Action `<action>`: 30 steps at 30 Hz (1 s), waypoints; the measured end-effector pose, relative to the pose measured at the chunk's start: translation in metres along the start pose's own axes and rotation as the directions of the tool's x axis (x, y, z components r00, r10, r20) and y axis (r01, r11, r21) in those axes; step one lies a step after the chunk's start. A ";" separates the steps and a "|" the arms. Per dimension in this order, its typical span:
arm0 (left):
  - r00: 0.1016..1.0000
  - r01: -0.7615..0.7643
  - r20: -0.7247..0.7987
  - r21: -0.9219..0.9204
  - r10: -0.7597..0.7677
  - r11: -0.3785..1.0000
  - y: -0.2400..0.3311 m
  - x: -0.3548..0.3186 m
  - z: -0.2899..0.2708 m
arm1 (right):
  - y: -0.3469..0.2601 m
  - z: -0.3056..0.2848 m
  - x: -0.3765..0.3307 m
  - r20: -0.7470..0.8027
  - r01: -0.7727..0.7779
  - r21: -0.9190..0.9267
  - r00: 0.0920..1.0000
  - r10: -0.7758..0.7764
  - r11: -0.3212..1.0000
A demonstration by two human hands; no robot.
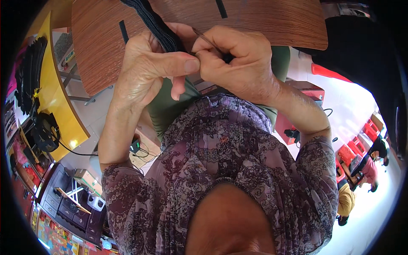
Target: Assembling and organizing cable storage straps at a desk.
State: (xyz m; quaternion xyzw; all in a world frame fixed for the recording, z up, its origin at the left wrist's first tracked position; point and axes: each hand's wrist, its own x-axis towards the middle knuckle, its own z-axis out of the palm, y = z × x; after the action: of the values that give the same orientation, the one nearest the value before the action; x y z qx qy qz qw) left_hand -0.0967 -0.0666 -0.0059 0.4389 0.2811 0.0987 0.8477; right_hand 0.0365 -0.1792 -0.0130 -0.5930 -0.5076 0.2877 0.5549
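A long black ribbed strap, like wide elastic band [149,22], runs from the table's far edge down into my left hand [146,68]. My left thumb and fingers are closed on its near end. Close against it, my right hand [240,59] is curled round a thin, brownish, looped metal tool [207,39], whose kind I cannot make out. Fingertips of both hands meet at the strap's end, and the exact contact is hidden by the thumbs. Both hands are above the near edge of a brown wood-grain table [293,21].
Short black strips [221,8] lie on the tabletop. At left, a yellow table [63,106] carries a bundle of black straps [32,68] and a dark device with a cable. A red box [312,89] stands under the table at right. Other people [369,172] sit farther right.
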 end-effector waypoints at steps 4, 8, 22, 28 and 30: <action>0.994 0.108 -0.037 0.104 -0.104 0.989 0.003 -0.005 -0.001 | 0.013 -0.018 0.009 -0.024 0.110 -0.124 0.993 -0.114 0.986; 0.999 0.036 -0.019 0.110 -0.034 0.993 -0.006 -0.020 -0.018 | 0.005 -0.062 0.022 -0.213 -0.214 -0.005 0.954 0.208 0.977; 0.975 0.120 0.219 -0.398 -0.032 0.909 0.000 0.021 0.000 | -0.023 -0.043 0.025 0.168 0.364 -0.210 0.928 -0.333 0.908; 0.981 -0.145 0.100 -0.200 0.167 0.969 0.014 0.018 0.021 | -0.030 -0.055 0.015 0.128 0.110 -0.189 0.988 -0.086 0.976; 0.977 -0.210 -0.020 -0.188 0.210 0.959 0.015 0.016 0.024 | -0.025 -0.051 0.013 0.103 0.119 -0.044 0.988 -0.114 0.992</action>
State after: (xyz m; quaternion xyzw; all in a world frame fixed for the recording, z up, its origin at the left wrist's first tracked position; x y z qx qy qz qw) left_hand -0.0690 -0.0678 0.0109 0.3839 0.2221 0.2142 0.8703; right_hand 0.0802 -0.1892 0.0246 -0.5608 -0.5757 0.2716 0.5294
